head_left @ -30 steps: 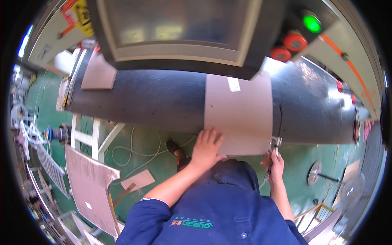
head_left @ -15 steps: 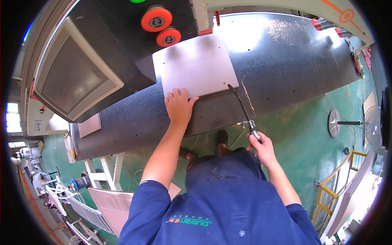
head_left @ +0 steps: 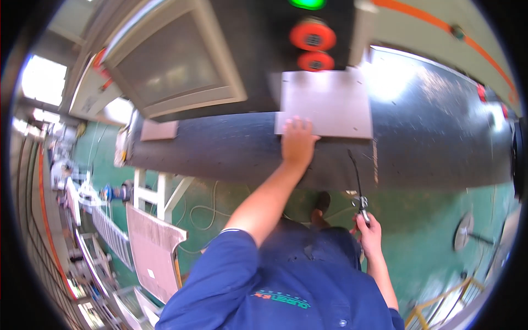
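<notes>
A pale pinkish board (head_left: 328, 104) lies flat on the dark worktable (head_left: 225, 137), its far edge beneath the machine's red rollers. My left hand (head_left: 297, 143) rests open on the board's near left corner, fingers spread over the edge. Lower down on the right, my right hand (head_left: 369, 234) is closed round the grip of an air blow gun (head_left: 357, 175). The gun's long, thin black nozzle points away from me. Its tip sits just short of the board's near edge, apart from it.
A machine with a framed panel (head_left: 176, 66) and red rollers (head_left: 312, 36) overhangs the table's far side. A smaller board (head_left: 159, 130) lies at the table's left end. Below stand a white frame (head_left: 164, 195) and a leaning curved panel (head_left: 151, 247). A hose (head_left: 203, 217) lies on the green floor.
The view has swung left, so everything sits further right. The nozzle tip has come back from the board's near right corner toward me. My left hand stays on the board.
</notes>
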A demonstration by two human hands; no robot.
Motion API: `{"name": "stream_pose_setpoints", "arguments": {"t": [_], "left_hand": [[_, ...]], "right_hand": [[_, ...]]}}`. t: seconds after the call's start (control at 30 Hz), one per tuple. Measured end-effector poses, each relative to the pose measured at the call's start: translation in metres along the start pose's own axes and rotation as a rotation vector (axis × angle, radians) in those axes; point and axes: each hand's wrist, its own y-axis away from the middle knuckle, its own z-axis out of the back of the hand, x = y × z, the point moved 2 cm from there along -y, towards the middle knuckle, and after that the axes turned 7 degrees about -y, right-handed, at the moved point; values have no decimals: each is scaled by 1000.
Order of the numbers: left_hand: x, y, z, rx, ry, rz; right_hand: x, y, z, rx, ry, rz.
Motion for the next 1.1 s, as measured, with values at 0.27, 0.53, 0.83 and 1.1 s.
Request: {"name": "stream_pose_setpoints", "arguments": {"t": [0.27, 0.53, 0.83, 1.1], "left_hand": [[-9, 41, 13, -52, 273, 38], [4, 241, 39, 389, 1152, 230], [59, 350, 85, 130, 1039, 404], [98, 503, 48, 601, 790, 660]], "right_hand": [[-21, -22, 18, 143, 218, 66], [0, -16, -66, 508, 412, 202], [-42, 30, -156, 843, 591, -38], [-62, 89, -162, 626, 620, -49]]}}
